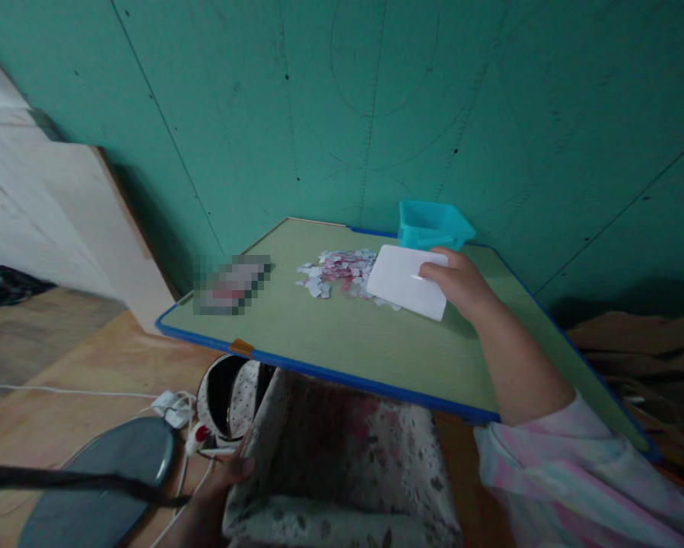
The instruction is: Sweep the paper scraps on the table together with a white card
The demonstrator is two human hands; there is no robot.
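Note:
My right hand point(456, 285) grips a flat white rectangular sheet or thin board point(404, 280) with rounded corners, thumb on its upper face. The white piece is tilted over the right side of a pile of torn paper scraps point(342, 270) and hides part of it. Below the table's front edge, my left hand point(221, 487) is closed on the left rim of a patterned fabric bin point(433, 464), thumb over the edge. The bin's dark inside shows a reddish patch; its contents are hard to make out.
The pale green table point(319, 339) has a blue edge. At its back stands a turquoise plastic basket point(433, 224), near the green wall point(250, 114). A blurred-out item point(233, 285) lies left. On the floor are a grey oval object point(102, 472), a dotted pouch point(244, 399) and white cables.

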